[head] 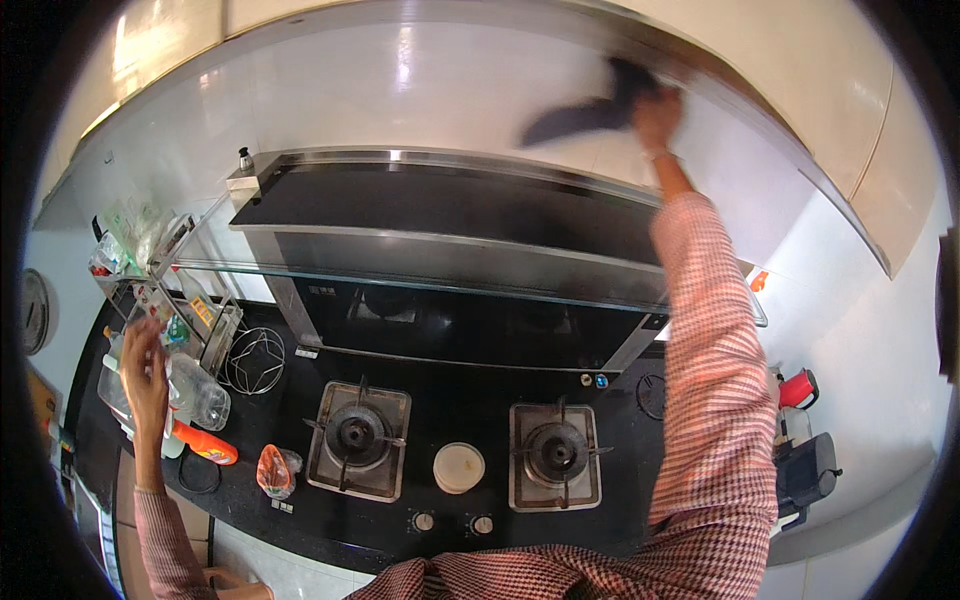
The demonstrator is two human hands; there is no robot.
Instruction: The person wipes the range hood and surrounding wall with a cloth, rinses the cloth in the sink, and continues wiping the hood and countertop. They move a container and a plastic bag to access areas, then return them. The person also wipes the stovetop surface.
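My right hand (658, 118) reaches high above the range hood (450, 195) and grips a dark cloth (581, 120). Both are blurred. The cloth lies against or very near the glossy white wall (450, 90), just under the upper cabinet's edge; contact is hard to tell. Lower at the left, my left hand (146, 367) is raised over the counter with nothing visible in it, its fingers loosely extended. Around it in the picture are a clear plastic container (199, 390) and an orange bottle (206, 442) lying tilted.
A black gas cooktop has a left burner (356, 433) and a right burner (561, 452), with a round whitish lid or dish (458, 468) between them. The hood's glass edge (420, 283) juts forward. A metal rack (214, 330), wire stand (256, 361) and red kettle (798, 389) flank the cooktop.
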